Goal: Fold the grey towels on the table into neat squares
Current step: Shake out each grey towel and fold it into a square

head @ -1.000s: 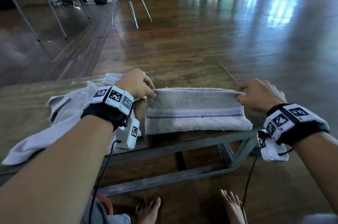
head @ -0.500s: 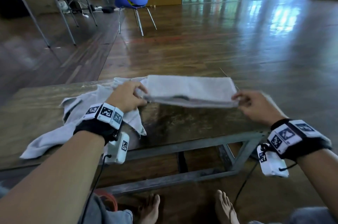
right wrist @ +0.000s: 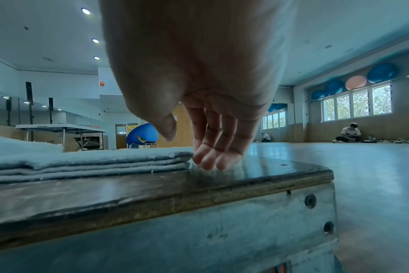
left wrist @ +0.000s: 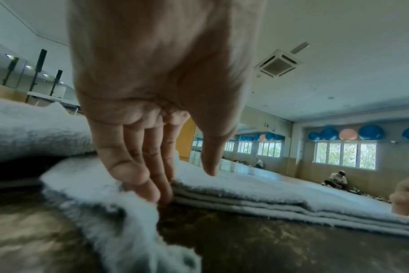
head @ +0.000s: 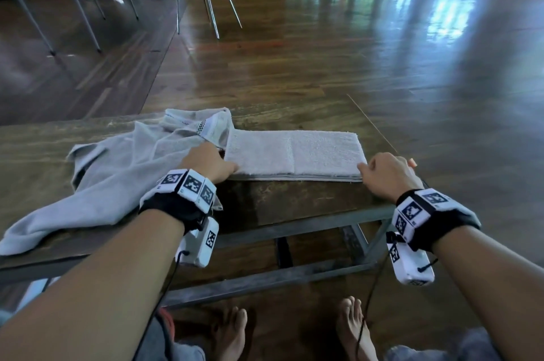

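Fingers (left wrist: 140, 182) touching folded towel (head: 294, 154), two towels

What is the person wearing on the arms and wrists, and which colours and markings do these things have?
Both forearms are bare, with no sleeves. Each wrist has a black strap with white blocks on top, printed with black-and-white square codes: the left wrist band and the right wrist band. Under each wrist hangs a white camera box with one more code, and a thin black cable runs back from it.
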`<state>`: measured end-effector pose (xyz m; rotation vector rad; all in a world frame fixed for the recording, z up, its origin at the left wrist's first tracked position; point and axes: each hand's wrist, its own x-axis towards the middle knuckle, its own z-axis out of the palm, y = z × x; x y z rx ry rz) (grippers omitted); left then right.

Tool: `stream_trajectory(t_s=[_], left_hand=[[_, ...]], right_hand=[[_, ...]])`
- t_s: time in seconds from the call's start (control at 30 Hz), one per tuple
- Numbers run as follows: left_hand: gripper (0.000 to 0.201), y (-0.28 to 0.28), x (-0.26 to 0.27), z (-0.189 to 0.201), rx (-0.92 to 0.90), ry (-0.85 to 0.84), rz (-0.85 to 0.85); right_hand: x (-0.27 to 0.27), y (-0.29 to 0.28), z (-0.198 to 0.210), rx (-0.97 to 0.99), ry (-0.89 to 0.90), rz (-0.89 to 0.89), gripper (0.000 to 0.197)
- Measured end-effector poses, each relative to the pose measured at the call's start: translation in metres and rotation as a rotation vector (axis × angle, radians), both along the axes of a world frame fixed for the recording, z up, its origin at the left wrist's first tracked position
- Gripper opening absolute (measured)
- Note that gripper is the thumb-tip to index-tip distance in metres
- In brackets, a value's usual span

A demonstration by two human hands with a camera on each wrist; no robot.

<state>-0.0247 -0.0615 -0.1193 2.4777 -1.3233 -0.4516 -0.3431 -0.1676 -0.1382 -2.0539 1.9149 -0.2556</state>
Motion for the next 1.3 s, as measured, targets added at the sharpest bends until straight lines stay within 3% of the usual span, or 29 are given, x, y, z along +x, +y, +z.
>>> stream_trajectory(t_s=[0.23, 0.4, 0.53, 0.63, 0.73, 0.83, 0.93, 1.0, 1.07, 1.17, 1.2, 1.3], left_hand=[[0.027, -0.007, 0.001, 0.002, 0.011, -0.004, 0.002], [0.019, -0.004, 0.008, 0.011, -0.073, -0.052, 0.064], [0.015, 0.0, 0.005, 0.012, -0.059, -0.056, 0.056], [0.009, 0.0, -0.001, 0.006, -0.113, -0.128, -0.01], [0.004, -0.009, -0.01, 0.003, -0.278, -0.107, -0.248], [0.013, -0.015, -0.021, -0.005, -0.141, -0.06, -0.464], [0.022, -0.017, -0.027, -0.008, 0.036, -0.117, -0.497], [0.035, -0.018, -0.031, -0.003, 0.025, -0.127, -0.534], [0.033, -0.018, -0.04, 0.001, -0.06, -0.054, -0.602], [0.019, -0.019, -0.058, -0.001, -0.14, -0.009, -0.649], [0.024, -0.021, -0.064, -0.005, -0.117, -0.03, -0.642], [0.061, -0.024, -0.075, -0.022, 0.038, -0.097, -0.621]], right_hand=[[0.0, -0.011, -0.003, -0.005, -0.113, -0.002, 0.008], [-0.004, -0.012, 0.005, -0.049, -0.184, -0.015, 0.008], [-0.002, -0.008, 0.005, -0.025, -0.073, 0.004, 0.012], [0.003, -0.001, 0.004, -0.17, 0.038, 0.121, 0.018], [0.011, 0.003, 0.001, -0.147, -0.058, 0.425, 0.027], [0.021, 0.008, -0.002, -0.008, -0.011, 0.6, 0.027], [0.025, 0.007, 0.005, 0.024, 0.037, 0.558, 0.025], [0.025, 0.007, 0.009, -0.001, 0.074, 0.553, 0.04], [0.027, 0.013, 0.012, -0.131, 0.078, 0.593, 0.043], [0.038, 0.027, 0.012, -0.258, -0.107, 0.673, 0.021], [0.043, 0.032, 0.01, -0.236, -0.164, 0.711, 0.016], [0.056, 0.04, -0.003, -0.103, -0.085, 0.786, 0.045]])
